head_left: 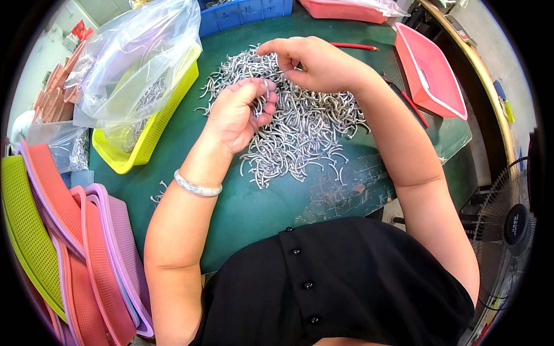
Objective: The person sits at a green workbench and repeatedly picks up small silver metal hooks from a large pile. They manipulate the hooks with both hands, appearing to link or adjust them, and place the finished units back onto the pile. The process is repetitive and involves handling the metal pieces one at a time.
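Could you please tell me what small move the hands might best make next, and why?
Perhaps lower the right hand into the pile of curved metal pieces for one more: no piece shows pinched in it, while the left hand seems to hold at least one already.

black fan right, stacked baskets left
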Available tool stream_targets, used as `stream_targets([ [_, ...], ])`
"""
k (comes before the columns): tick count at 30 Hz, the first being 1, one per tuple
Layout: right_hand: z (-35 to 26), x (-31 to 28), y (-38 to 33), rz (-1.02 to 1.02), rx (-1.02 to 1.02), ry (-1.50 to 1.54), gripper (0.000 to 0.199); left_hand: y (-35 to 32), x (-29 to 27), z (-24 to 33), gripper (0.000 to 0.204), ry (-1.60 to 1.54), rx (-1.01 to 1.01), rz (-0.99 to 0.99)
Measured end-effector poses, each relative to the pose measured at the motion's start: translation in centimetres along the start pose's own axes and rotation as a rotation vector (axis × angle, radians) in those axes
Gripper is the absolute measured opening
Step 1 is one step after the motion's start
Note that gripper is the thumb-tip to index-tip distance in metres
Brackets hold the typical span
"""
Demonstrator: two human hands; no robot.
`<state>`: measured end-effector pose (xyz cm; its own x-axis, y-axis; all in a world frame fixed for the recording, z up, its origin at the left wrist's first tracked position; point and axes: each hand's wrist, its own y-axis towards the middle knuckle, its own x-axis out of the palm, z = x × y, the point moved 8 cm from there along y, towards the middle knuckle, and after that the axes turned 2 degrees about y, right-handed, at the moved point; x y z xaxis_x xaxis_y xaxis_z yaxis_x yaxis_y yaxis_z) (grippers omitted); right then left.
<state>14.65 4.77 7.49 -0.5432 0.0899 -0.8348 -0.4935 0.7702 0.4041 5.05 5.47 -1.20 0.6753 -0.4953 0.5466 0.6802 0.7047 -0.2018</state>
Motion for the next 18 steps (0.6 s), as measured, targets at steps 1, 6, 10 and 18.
stream_targets([
  [1, 0.1, -0.1, 0.0, -0.006, 0.022, 0.028, 0.049, 0.0, -0.2, 0.3, 0.011, -0.004, 0.031, 0.033],
  [6, 0.2, -0.6, -0.1, 0.014, 0.023, 0.183, 0.049, -0.1, -0.8, 0.8, 0.010, 0.004, 0.081, 0.108],
  [10, -0.4, -0.6, -0.1, 0.002, 0.013, 0.324, 0.048, 0.0, 0.0, 0.5, 0.009, 0.062, 0.070, 0.029],
  [18, -0.9, -0.4, 0.1, 0.007, 0.013, 0.333, 0.046, -0.1, 0.4, 0.2, 0.009, 0.064, 0.043, -0.027],
])
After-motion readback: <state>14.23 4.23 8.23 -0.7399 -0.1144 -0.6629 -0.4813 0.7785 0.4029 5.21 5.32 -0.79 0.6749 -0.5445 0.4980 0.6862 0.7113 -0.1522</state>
